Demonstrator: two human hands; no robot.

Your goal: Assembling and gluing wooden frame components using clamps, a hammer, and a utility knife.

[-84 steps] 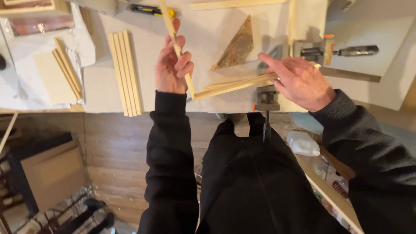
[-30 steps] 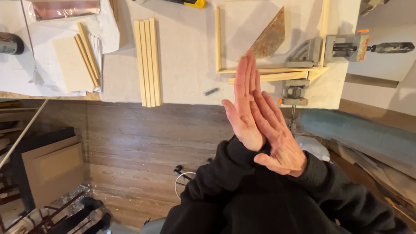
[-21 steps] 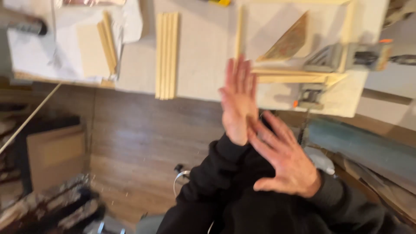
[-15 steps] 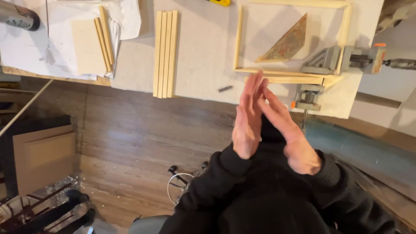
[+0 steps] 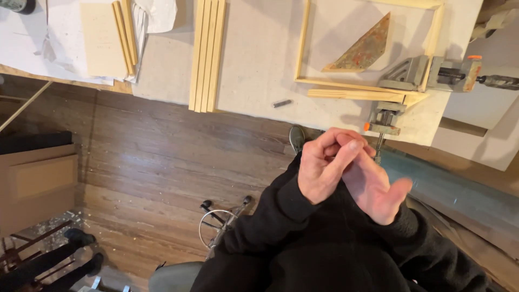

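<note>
Floor: brown wooden floorboards (image 5: 162,157) fill the middle and left of the frame, running under the bench edge.
Workbench: a pale work surface (image 5: 259,59) spans the top of the frame, its near edge crossing from upper left to centre right.
Person: black sleeves and a dark torso take up the lower right; both hands are raised in front of the chest, below the bench edge.
Wooden frame: a light wooden frame (image 5: 303,43) lies flat on the bench, upper right, with a loose strip just below its bottom rail.
Strips: a bundle of wooden strips (image 5: 207,54) lies side by side, top centre, well apart from both hands.
Clamp: a grey corner clamp (image 5: 411,73) grips the frame's lower right corner, and is the nearest bench item to the hands.
Triangle: a mottled triangular piece (image 5: 367,48) sits inside the frame.
Left hand: the left hand (image 5: 324,165) has its fingers curled over the other hand's fingers, grasping nothing else.
Right hand: the right hand (image 5: 376,186) lies palm up and loose, touching the left, holding no object.
Small bit: a short dark peg (image 5: 281,103) rests on the bench near its edge.
Hard to make out: the right hand's outer edge is motion-blurred; the metal ring on the floor, bottom centre, is unclear; the upper-left sheets and the tool at far right are cut off.
</note>
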